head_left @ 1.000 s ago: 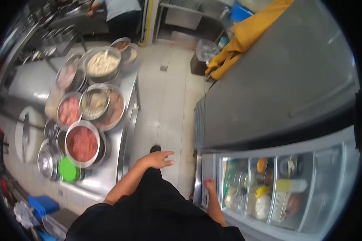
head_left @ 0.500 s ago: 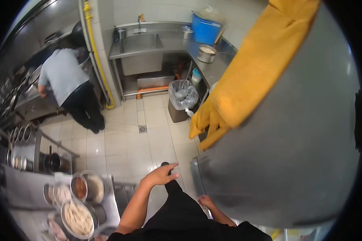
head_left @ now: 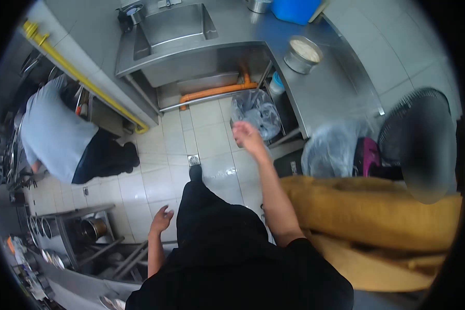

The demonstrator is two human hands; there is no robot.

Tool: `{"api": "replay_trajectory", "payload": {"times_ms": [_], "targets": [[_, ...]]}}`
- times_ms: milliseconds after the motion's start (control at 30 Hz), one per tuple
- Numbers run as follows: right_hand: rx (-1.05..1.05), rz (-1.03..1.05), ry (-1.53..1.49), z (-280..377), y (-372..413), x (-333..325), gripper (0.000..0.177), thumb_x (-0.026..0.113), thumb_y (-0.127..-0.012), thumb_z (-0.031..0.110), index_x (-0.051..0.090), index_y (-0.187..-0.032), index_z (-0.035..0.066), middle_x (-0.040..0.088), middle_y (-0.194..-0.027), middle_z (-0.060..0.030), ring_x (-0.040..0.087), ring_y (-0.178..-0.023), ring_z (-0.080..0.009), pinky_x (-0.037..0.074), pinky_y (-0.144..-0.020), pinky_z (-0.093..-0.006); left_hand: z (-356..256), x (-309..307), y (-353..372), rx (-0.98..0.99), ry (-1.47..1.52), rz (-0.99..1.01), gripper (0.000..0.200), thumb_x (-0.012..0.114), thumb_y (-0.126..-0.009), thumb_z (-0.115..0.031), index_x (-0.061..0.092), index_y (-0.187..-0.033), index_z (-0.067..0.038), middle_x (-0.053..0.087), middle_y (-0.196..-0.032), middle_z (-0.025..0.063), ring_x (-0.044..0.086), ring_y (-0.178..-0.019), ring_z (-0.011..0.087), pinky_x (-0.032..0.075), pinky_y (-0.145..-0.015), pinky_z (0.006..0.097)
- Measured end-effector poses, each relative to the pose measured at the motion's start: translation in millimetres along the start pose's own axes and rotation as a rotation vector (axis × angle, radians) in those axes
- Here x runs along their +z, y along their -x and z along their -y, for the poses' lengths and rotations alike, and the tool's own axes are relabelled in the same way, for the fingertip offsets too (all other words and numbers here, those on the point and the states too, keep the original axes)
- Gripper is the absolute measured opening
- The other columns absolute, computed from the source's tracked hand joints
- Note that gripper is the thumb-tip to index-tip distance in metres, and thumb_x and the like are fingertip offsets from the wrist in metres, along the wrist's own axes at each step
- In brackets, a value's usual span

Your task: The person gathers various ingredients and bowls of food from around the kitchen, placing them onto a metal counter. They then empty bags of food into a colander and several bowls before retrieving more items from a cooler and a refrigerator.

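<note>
My left hand [head_left: 161, 219] hangs at my left side over the tiled floor, its thumb and fingers apart and holding nothing. My right hand [head_left: 246, 136] reaches forward at the near side of a bin lined with clear plastic [head_left: 261, 111]; its fingers are blurred and curled, and whether anything is in them cannot be made out. Yellow-orange cloth [head_left: 367, 212] hangs to the right of my right forearm. One black shoe [head_left: 195, 172] of mine is near a floor drain [head_left: 193, 159].
A person in a grey shirt [head_left: 59, 129] bends over the cooking line at left. Ahead are a steel sink [head_left: 175, 26] and a counter holding a round metal container [head_left: 303, 54]. A black fan [head_left: 413, 119] and another plastic-lined bin [head_left: 328, 152] stand at right; a steel shelf [head_left: 67, 235] at lower left.
The view has moved forward toward the sink and counter. My right hand has come up and forward near the bin; my left is lower at my side. The fan has come into view.
</note>
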State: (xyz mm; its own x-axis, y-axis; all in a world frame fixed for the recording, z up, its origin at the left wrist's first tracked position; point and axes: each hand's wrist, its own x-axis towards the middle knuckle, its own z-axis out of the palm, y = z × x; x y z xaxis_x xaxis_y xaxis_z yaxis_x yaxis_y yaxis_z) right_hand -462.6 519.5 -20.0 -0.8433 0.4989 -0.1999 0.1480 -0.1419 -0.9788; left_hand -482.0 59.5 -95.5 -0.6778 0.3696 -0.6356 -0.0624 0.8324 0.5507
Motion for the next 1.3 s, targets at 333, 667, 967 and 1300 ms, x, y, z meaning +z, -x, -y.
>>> {"api": "replay_trajectory", "payload": {"times_ms": [333, 667, 967, 1300], "targets": [[-0.514, -0.634, 0.504, 180, -279, -146, 0.034, 0.068, -0.074, 0.012, 0.060, -0.106, 0.006, 0.054, -0.114, -0.0075, 0.052, -0.104, -0.0193, 0.044, -0.081, -0.0309, -184, -259, -402, 0.363, -0.037, -0.034, 0.054, 0.058, -0.087, -0.032, 0.045, -0.127, 0.002, 0.064, -0.093, 0.0111, 0.060, -0.085, 0.0189, 0.047, -0.081, 0.0313], [-1.028, -0.967, 1.165, 447, -514, -328, 0.028, 0.066, -0.068, 0.013, 0.061, -0.093, 0.001, 0.058, -0.103, -0.0160, 0.054, -0.100, -0.0327, 0.044, -0.086, -0.0392, -881, -281, -542, 1.022, 0.234, 0.384, 0.048, 0.046, -0.094, -0.036, 0.043, -0.131, -0.005, 0.058, -0.111, 0.0086, 0.055, -0.094, 0.0142, 0.045, -0.081, 0.0289], [-1.124, -1.179, 1.409, 481, -751, -462, 0.029, 0.076, -0.061, 0.025, 0.055, -0.061, 0.005, 0.056, -0.068, -0.0108, 0.056, -0.073, -0.0277, 0.045, -0.070, -0.0379, -1184, -165, -634, 0.469, 0.671, 0.542, 0.054, 0.049, -0.091, -0.040, 0.040, -0.130, -0.003, 0.057, -0.111, 0.0172, 0.058, -0.098, 0.0288, 0.052, -0.077, 0.0446], [-1.459, -1.001, 1.428, 568, -695, -477, 0.047, 0.080, -0.059, 0.014, 0.035, -0.046, 0.008, 0.033, -0.043, -0.0049, 0.032, -0.038, -0.0208, 0.027, -0.038, -0.0318, -1257, -277, -753, 0.789, 0.356, 0.188, 0.018, 0.060, -0.074, -0.015, 0.061, -0.080, 0.002, 0.057, -0.074, 0.0084, 0.054, -0.066, 0.0206, 0.045, -0.058, 0.0359]]}}
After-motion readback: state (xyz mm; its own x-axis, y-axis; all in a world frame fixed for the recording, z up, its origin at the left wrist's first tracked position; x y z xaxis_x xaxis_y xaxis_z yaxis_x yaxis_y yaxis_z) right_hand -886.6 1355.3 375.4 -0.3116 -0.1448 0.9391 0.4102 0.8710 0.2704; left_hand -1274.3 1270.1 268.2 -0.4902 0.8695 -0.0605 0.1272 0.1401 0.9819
